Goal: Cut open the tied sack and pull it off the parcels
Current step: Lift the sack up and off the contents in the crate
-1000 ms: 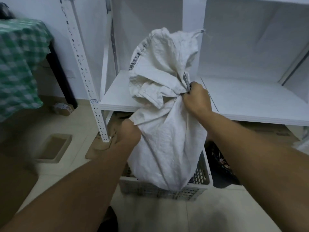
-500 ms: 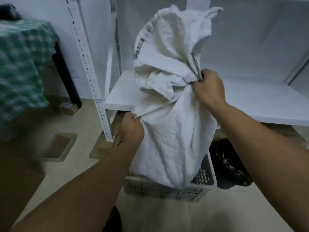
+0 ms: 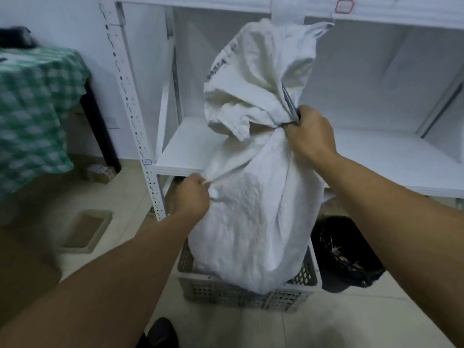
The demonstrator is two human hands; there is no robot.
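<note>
- Leftmost, a green checked cloth [image 3: 32, 116] drapes a desk and a cardboard tray [image 3: 85, 232] lies on the floor, both well apart from the work.
- Next, the white shelf upright [image 3: 130, 96] stands near the left hand, so there is little room to draw fabric further outward.
- The left hand [image 3: 194, 194] has changed its hold: a second ago it was bunched against the sack's side. Now its grip pinches a fold and pulls it taut to the left.
- The sack [image 3: 251, 222] stands upright in a grey perforated crate [image 3: 241, 295] on the floor. Its neck is still tied, its loose top flops above, and the parcels are hidden inside.
- The right hand [image 3: 310, 133] stays at the neck, its grip curled round a metal tool [image 3: 288, 101], perhaps scissors, though blur leaves that unsure.
- The tightened fabric probably steadies the neck for cutting, and the tie looks uncut.
- Rightmost, a black bin [image 3: 346, 254] sits just beside the crate.
</note>
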